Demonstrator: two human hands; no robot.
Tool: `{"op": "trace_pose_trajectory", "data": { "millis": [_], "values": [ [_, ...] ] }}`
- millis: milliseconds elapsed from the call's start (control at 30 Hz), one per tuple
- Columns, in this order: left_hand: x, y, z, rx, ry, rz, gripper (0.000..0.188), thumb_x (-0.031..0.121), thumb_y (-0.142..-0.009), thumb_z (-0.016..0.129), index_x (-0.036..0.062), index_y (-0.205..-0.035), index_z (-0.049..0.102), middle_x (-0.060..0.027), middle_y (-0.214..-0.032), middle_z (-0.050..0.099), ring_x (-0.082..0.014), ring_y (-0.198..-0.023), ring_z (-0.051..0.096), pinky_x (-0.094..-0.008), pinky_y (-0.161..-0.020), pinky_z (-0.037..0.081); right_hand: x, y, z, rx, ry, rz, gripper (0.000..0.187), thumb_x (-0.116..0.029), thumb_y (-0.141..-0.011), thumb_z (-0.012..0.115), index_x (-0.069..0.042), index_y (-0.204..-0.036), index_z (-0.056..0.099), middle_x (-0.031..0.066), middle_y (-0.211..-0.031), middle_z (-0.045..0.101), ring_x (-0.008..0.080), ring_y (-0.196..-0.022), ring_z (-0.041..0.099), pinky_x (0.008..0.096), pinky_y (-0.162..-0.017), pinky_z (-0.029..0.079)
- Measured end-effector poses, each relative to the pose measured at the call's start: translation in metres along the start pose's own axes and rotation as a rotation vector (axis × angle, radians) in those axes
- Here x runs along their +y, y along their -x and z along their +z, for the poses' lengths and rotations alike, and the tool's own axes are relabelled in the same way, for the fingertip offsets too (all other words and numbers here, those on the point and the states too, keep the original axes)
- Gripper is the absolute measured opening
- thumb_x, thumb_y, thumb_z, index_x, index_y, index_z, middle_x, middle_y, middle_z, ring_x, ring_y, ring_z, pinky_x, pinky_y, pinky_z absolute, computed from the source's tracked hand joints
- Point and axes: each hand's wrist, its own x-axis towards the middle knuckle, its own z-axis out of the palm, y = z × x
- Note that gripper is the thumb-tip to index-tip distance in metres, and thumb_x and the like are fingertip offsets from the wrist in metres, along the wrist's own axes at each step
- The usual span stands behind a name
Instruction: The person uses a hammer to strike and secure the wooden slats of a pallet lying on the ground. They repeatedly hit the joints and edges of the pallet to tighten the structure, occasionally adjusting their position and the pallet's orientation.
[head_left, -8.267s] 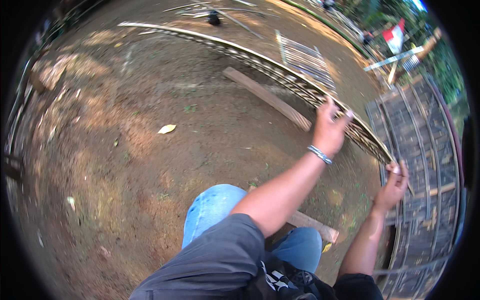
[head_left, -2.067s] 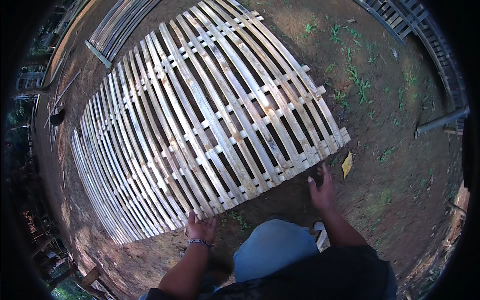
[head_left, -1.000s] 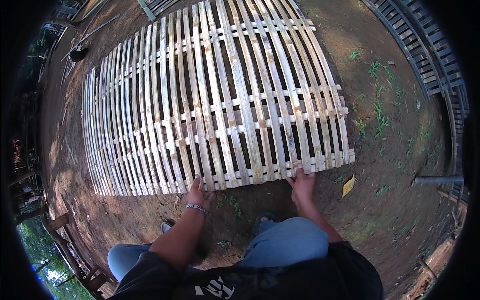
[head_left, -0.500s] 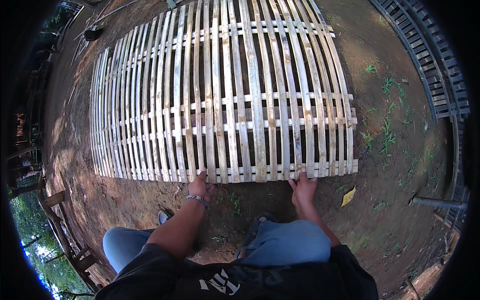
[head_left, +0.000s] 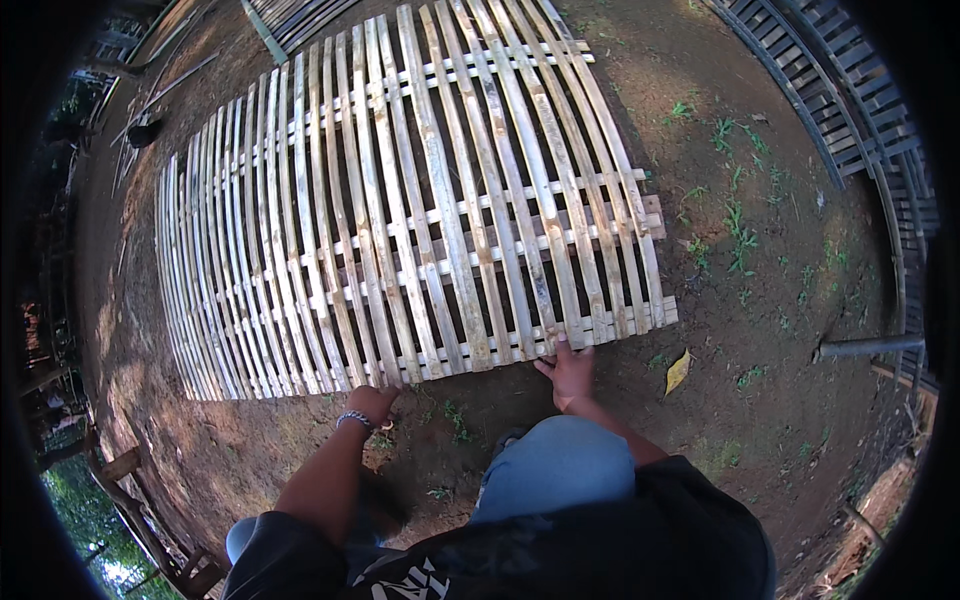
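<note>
A wide panel of pale split-bamboo slats [head_left: 440, 190] lies low over the ground before me, its long slats fixed across several double crosspieces. At its near edge, left of the middle, my left hand [head_left: 372, 403] is closed on the edge, a chain bracelet on the wrist. Further right along that edge, my right hand [head_left: 568, 373] grips the panel too, thumb apart and fingertips on the slats. Fingers under the edge are hidden. The near edge slants, with its left end closer to me.
Another slatted panel [head_left: 300, 18] lies beyond at the top. A dark slatted structure [head_left: 840, 90] stands at the right, with a grey pole [head_left: 870, 346] jutting out below it. A yellow leaf [head_left: 678, 372] and small green weeds [head_left: 740, 240] dot the dirt. Wooden rails [head_left: 125, 490] line the left.
The panel has shifted left and turned, its left end swinging nearer to me. Both hands have moved left with its edge. More of the far slatted panel now shows.
</note>
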Motion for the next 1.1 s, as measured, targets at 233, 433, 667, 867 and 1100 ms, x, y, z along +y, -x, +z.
{"op": "trace_pose_trajectory", "data": {
  "millis": [233,433,667,867,1100],
  "values": [
    [0.111,0.076,0.005,0.365,-0.022,0.498,0.048,0.045,-0.092,0.073,0.0024,-0.115,0.071,-0.0179,-0.096,0.075,-0.0334,-0.093,0.073,-0.0439,-0.088,0.056,-0.021,0.015,-0.023,-0.136,0.295,0.236,0.038,-0.031,-0.099,0.071,-0.004,-0.114,0.050,0.0092,-0.093,0.070,0.0189,-0.082,0.070,0.0353,-0.066,0.060],
    [0.210,0.108,0.000,0.271,-0.275,0.993,0.043,0.033,-0.092,0.074,0.0041,-0.123,0.067,-0.0178,-0.113,0.072,-0.0365,-0.108,0.068,-0.0457,-0.098,0.053,-0.108,0.013,-0.039,0.048,0.985,-0.806,0.056,-0.028,-0.090,0.076,-0.004,-0.135,0.053,0.0188,-0.130,0.064,0.0345,-0.123,0.060,0.0572,-0.108,0.044],
    [0.293,0.065,0.050,0.385,-0.806,1.218,0.088,0.047,-0.088,0.072,0.0072,-0.158,0.034,-0.0159,-0.166,0.030,-0.0314,-0.157,0.022,-0.0553,-0.127,0.017,-0.142,-0.051,-0.038,0.215,1.621,-0.671,0.088,-0.052,-0.095,0.059,-0.003,-0.161,0.026,0.0141,-0.172,0.015,0.0323,-0.160,0.010,0.0644,-0.125,0.007],
    [0.336,0.068,0.080,0.273,-1.062,1.220,0.104,0.056,-0.084,0.073,0.0075,-0.163,0.024,-0.0130,-0.172,0.016,-0.0293,-0.160,0.014,-0.0557,-0.127,0.014,-0.138,-0.056,-0.042,0.170,1.546,-0.695,0.083,-0.045,-0.096,0.060,-0.006,-0.161,0.028,0.0141,-0.171,0.018,0.0301,-0.159,0.013,0.0595,-0.126,0.010],
    [0.354,0.081,0.084,0.254,-1.257,1.109,0.111,0.056,-0.081,0.077,0.0099,-0.164,0.019,-0.0111,-0.173,0.012,-0.0285,-0.160,0.013,-0.0584,-0.125,0.020,-0.099,0.008,-0.120,0.304,0.899,-0.814,0.075,-0.024,-0.089,0.073,-0.002,-0.153,0.039,0.0231,-0.156,0.042,0.0423,-0.146,0.037,0.0550,-0.122,0.025]
  ]
}}
